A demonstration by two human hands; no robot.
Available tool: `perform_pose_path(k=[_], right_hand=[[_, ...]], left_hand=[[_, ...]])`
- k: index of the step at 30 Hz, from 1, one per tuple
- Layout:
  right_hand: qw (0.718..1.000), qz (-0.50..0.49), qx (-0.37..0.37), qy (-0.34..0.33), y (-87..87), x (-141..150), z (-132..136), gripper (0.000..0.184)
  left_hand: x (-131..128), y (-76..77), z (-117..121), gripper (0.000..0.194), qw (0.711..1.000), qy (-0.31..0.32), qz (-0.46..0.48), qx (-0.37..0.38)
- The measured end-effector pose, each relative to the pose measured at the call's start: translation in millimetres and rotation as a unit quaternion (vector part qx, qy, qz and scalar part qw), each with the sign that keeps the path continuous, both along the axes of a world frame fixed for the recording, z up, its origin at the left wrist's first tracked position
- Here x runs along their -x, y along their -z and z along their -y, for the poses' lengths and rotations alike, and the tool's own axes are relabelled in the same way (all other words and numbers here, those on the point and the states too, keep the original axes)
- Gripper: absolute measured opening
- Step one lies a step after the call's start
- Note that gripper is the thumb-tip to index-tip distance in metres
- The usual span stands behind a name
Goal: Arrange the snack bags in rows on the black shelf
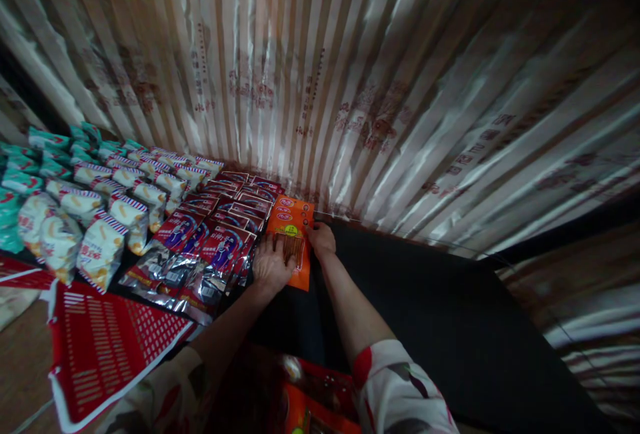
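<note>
An orange snack packet [299,278] with brown sticks showing through its window lies on the black tabletop, close to the striped sheeting. My left hand [273,266] rests on its lower left part, fingers spread. At the right edge of the packet is my right hand [323,239], its fingers curled in and pinching that edge. Just left of it, touching or nearly so, overlapping rows of dark red and silver snack packets [225,247] lie flat. Below my forearms, another orange packet [320,414] is partly seen in a dim red container.
White snack bags with striped tops [103,251] stand in rows at the left, green bags [20,182] beyond them. A red plastic basket [110,341] sits below the table edge. Striped sheeting [280,87] hangs behind. Black tabletop [425,307] extends right.
</note>
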State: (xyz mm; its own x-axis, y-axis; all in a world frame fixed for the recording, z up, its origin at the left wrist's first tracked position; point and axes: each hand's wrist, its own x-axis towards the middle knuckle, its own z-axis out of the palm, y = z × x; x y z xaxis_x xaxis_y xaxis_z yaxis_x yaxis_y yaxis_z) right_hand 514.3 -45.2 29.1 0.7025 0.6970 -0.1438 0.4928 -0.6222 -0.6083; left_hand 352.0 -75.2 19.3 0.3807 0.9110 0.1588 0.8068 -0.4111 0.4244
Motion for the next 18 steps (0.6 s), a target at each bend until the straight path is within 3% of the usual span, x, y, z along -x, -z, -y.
perform_pose_path(k=[8,18], right_hand=[[1.000,0.005,0.005,-0.002,1.1,0.8,-1.0,0.035],[1.000,0.019,0.013,0.011,-5.3,-7.5,18.1,0.036]], left_hand=[[0.4,-0.2,3.8,0.056,1.000,0.005,0.011,-0.012],[-9.4,-4.9,18.2,0.057,0.999,0.024,0.023,0.015]])
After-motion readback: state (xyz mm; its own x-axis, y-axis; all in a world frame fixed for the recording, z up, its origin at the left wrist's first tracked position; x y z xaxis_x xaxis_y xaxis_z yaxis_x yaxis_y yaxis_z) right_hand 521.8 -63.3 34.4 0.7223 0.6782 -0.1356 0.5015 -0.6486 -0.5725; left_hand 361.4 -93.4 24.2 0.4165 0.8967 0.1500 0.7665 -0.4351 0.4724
